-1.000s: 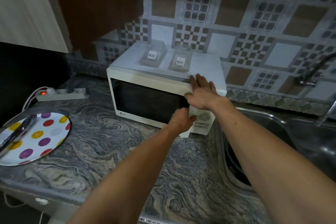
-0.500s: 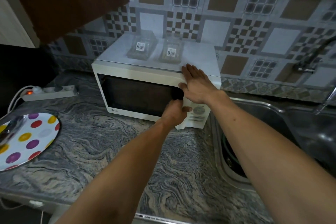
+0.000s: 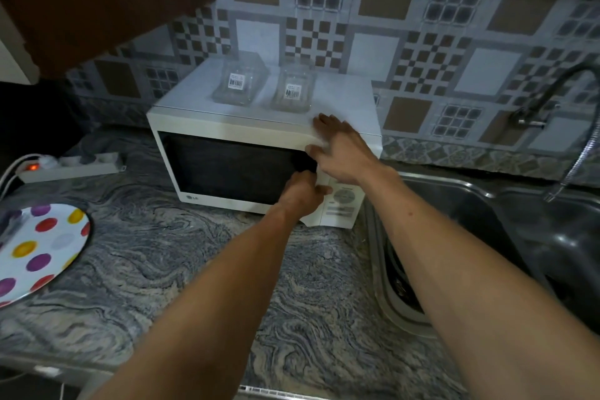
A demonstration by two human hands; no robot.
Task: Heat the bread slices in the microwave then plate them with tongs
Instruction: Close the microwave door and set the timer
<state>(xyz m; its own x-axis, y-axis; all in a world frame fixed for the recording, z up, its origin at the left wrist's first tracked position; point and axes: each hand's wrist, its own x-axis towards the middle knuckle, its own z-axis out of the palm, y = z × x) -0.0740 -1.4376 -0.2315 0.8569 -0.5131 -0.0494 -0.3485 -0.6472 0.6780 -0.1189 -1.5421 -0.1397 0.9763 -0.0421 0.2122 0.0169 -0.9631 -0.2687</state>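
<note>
Under both hands the microwave (image 3: 233,136) has a smooth, matt white plastic shell with a dark glossy door. Beneath the forearms the countertop (image 3: 156,269) looks like polished veined stone, and right of the right arm the sink (image 3: 487,195) is shiny metal (steel, apparently).

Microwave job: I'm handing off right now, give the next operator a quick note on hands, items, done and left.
Left hand: fingers curled at the right edge of the microwave door, which looks closed.
Right hand: flat, braced on the top front corner.
Plate sits at far left on the counter, with a dark tool, likely the tongs, on it.
Bread is not visible; heating status cannot be told.
Left: open the door, plate the slices with tongs.
</note>
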